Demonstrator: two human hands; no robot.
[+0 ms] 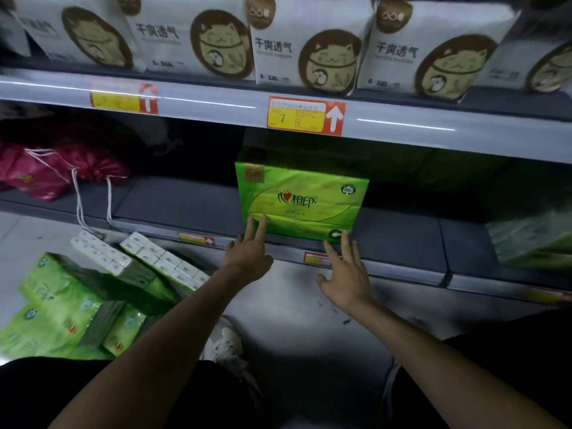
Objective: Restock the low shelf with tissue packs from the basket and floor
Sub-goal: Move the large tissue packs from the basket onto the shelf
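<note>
A green tissue pack [301, 201] stands upright at the front edge of the low shelf [185, 209]. My left hand [249, 252] is open, its fingertips touching the pack's lower left corner. My right hand [346, 270] is also open, fingertips at the pack's lower right corner. Several more green tissue packs [71, 305] lie piled on the floor at the lower left, some turned so their white ends show [161, 258]. Another green pack [532, 243] sits blurred on the shelf at the far right. No basket is in view.
A red drawstring bag [46, 171] lies on the low shelf's left end, cords hanging over the edge. The upper shelf [402, 125] holds white cat-print packs [309, 48] and overhangs the low one. My shoe [224, 342] rests on the grey floor.
</note>
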